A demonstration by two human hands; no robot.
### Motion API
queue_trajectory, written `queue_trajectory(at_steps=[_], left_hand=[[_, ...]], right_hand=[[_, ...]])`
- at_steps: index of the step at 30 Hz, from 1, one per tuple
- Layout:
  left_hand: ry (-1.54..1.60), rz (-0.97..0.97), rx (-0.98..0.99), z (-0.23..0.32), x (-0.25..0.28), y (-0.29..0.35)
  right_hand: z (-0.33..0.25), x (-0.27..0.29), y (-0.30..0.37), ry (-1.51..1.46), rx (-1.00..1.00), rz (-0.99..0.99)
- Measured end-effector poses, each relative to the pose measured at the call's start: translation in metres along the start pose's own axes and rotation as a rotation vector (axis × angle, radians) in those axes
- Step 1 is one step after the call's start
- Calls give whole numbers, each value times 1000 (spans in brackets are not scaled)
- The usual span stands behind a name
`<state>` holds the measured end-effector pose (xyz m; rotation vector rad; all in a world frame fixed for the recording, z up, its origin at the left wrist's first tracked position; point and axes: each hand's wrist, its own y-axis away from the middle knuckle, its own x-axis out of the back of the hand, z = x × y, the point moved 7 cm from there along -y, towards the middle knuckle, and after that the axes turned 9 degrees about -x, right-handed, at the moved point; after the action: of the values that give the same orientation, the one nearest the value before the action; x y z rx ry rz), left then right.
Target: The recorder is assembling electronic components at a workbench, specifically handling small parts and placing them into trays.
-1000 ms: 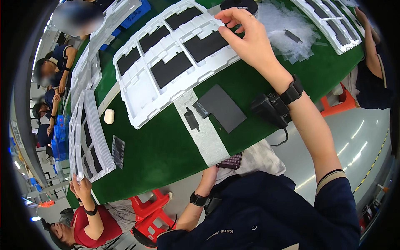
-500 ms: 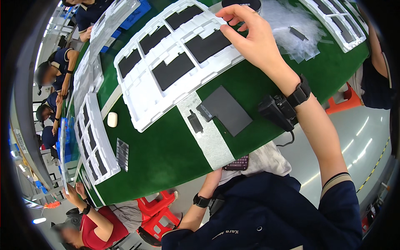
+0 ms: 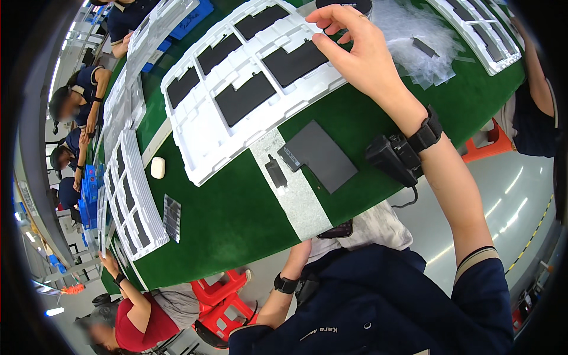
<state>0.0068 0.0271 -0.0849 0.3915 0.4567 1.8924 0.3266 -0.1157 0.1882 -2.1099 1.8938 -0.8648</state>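
Observation:
Above the right end of a white molded tray, my right hand hovers with thumb and fingers apart and nothing between them. Flat black notched pieces lie in several of the tray's pockets; its near left pocket holds none. A dark grey notched flat piece rests nearer me, partly on a pale strip. Beside it on the strip is a small black tabbed part. My left hand reaches under the table edge, its fingers hidden, next to a phone by my lap.
Crumpled clear film with a small black strip lies beyond my right hand. Stacked trays stand at the left, near a white rounded case and a silvery packet. Co-workers sit around the green table; red stools stand below.
The phone shows less now, its lit keys no longer visible. At the lower left, a co-worker in red has shifted, arm reaching to the tray there. My right hand stays in place.

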Motion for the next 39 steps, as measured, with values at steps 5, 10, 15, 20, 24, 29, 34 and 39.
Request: queue_trajectory(at_steps=[5,10,15,20,24,29,34,39], left_hand=[[-384,-29,-117,34,-7,-1],[-584,-89,-144,54,-21,-4],[-621,-220,-212,38,-25,-13],[-568,-185,-233,40,-25,-12],[-579,-179,-227,46,-27,-12],[-615,-167,-264,44,-25,-11],[-649,-166,-263,52,-26,-10],[-617,-190,-280,55,-29,-10]], right_hand=[[0,0,0,-13,-13,-7],[1,0,1,-12,0,1],[4,-1,-1,-15,72,25],[4,0,0,-10,73,22],[4,0,0,-5,88,28],[4,-2,-1,-24,94,29],[5,-2,-1,-15,109,28],[5,-3,0,-24,78,16]])
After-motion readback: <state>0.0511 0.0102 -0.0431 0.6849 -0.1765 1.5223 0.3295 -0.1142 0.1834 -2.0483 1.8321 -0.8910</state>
